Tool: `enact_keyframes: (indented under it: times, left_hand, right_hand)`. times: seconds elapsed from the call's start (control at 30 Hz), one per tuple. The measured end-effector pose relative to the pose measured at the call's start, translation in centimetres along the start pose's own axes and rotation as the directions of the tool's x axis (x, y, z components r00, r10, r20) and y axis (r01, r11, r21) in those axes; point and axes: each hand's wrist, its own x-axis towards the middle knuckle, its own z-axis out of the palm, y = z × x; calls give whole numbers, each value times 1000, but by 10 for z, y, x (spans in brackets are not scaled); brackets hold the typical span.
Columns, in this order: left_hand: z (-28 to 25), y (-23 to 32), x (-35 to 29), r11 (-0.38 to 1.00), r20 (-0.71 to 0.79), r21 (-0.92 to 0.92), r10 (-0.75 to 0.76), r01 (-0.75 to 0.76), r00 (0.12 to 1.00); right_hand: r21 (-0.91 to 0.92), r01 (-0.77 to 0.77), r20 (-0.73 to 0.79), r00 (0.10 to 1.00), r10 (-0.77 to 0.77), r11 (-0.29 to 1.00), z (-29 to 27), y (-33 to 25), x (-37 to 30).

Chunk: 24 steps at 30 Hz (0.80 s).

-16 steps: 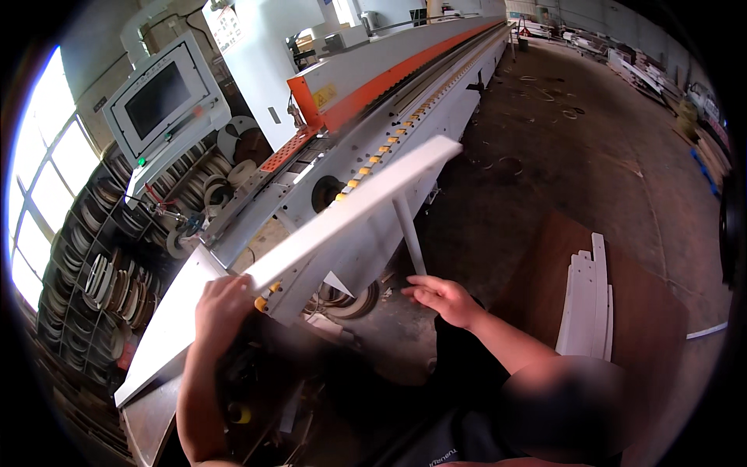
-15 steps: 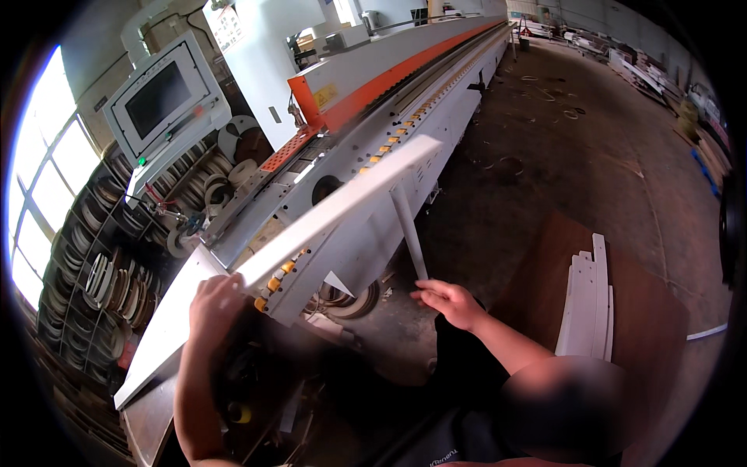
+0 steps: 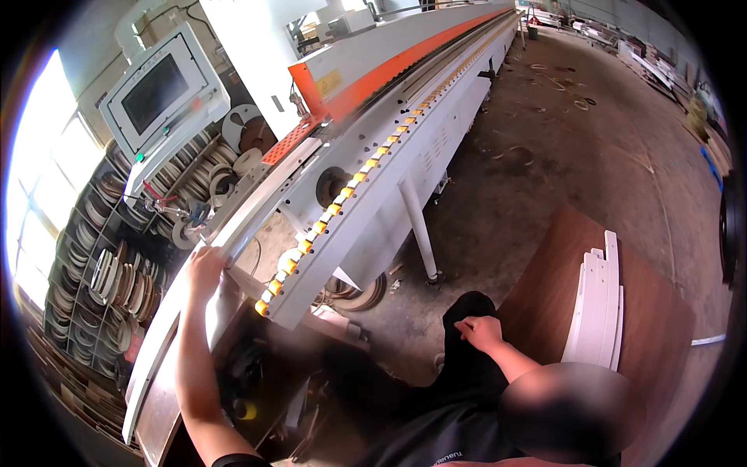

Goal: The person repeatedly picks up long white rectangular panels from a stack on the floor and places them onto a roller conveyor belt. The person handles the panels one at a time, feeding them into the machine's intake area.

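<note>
At the far left a bright window (image 3: 39, 222) stands behind a dark rack (image 3: 117, 292) packed with rolls of pale and brown tape. Above the rack hangs a tilted grey control panel (image 3: 159, 97) with a dark screen. A long white strip (image 3: 272, 183) runs from the lower left, over the near table, up along the machine toward its orange end. The left hand (image 3: 204, 268) is on that strip, palm down with bent fingers; whether it grips or only presses cannot be told. Next comes the white machine (image 3: 389, 214), with a row of yellow rollers (image 3: 348, 192) slanting away along its near edge. Just right of the machine's slanted leg (image 3: 418, 233), the right hand (image 3: 481, 332) is at the person's dark knee, loosely half-open and empty. Farther right, a stack of white boards (image 3: 595, 307) lies on a brown sheet (image 3: 538, 268).
</note>
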Motion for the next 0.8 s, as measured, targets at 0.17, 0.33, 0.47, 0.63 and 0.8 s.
enact_keyframes:
  times: [0.17,0.33,0.47,0.63,0.8]
  left_hand:
    - [24,21,59,982,32,179,55,-60,998]
    - [51,5,83,977,-7,188,-100,99,995]
    - [62,8,88,960,-63,274,-48,63,997]
    - [54,21,99,917,0,398,25,-23,1000]
    - [78,35,133,972,-80,222,-59,75,995]
  right_hand:
    - [-79,18,-38,999,-21,997,6,6,6]
    - [-69,66,-129,989,-75,995,7,6,6]
    - [-59,51,-143,988,-59,997,9,4,11]
    - [16,74,-105,992,-72,997,18,-3,19]
    - [11,111,-51,993,-110,994,25,-6,25]
